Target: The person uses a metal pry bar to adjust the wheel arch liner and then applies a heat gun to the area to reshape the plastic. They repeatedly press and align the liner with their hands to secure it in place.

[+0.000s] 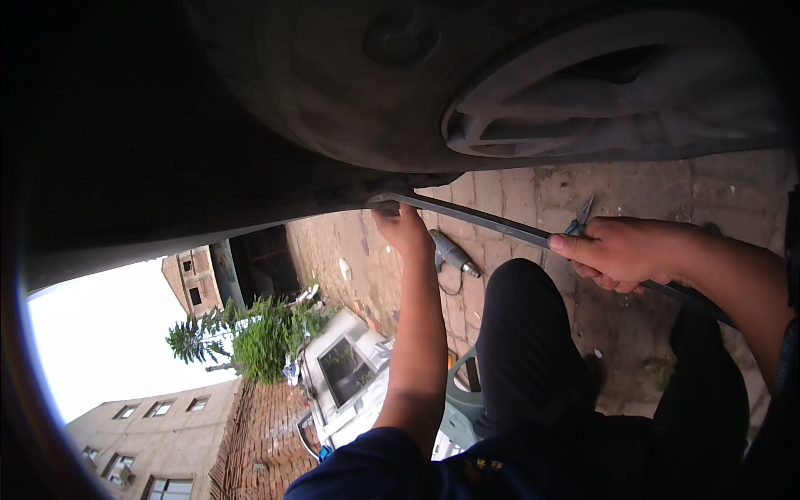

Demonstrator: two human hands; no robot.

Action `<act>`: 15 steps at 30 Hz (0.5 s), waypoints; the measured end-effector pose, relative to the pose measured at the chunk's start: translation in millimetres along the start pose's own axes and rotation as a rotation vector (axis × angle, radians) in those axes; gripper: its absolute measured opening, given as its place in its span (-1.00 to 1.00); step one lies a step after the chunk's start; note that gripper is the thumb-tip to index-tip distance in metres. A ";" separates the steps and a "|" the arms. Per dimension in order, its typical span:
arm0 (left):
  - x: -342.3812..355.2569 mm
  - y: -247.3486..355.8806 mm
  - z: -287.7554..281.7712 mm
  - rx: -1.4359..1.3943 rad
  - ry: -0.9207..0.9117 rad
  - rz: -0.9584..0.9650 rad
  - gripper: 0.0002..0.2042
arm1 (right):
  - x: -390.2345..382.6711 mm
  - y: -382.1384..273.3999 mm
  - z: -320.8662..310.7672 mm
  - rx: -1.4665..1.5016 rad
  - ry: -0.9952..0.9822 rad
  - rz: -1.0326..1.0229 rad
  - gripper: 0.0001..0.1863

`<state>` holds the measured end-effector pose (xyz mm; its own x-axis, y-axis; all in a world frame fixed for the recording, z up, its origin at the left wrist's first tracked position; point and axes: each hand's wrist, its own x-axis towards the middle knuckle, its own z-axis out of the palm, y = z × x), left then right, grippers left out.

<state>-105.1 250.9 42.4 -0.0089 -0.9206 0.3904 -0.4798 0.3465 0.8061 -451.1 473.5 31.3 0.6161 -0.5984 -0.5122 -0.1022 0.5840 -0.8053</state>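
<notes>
A long, narrow dark-grey strip (487,220) runs slantwise from the dark car body's edge (333,196) down to the right. My right hand (608,252) is wrapped round it, and its tail carries on past the fist toward my forearm. My left hand (404,227) is closed at the strip's far end, up against the car's edge; some of its fingertips are hidden there. Just above both hands is the wheel (575,108), its spoked rim in shadow. A tool with blue-green handles, pliers or scissors (581,218), lies on the ground behind my right hand.
A heat gun (454,253) with a cord lies on the brick paving (517,187) between my arms. My bent knee (525,325) rises below the strip. A green plastic stool (462,408) is beneath me. Farther off stand a white vehicle (346,375), a bush and brick buildings.
</notes>
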 end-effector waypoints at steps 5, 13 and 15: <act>-1.9 0.6 -0.3 -0.059 -0.019 -0.008 -0.62 | 11.2 -4.0 -14.2 -0.262 0.124 -0.021 -0.15; 0.4 -6.2 0.3 -0.023 0.006 0.010 -0.61 | 23.7 6.7 0.4 -0.047 0.081 -0.081 -0.20; 0.5 -7.3 -1.5 0.098 0.033 -0.025 -0.62 | 29.1 13.6 20.2 -0.303 0.282 -0.158 -0.20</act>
<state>-100.4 248.2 37.4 0.0323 -0.9217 0.3866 -0.5628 0.3029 0.7691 -418.8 475.2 11.5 0.4096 -0.8181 -0.4037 -0.2742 0.3116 -0.9098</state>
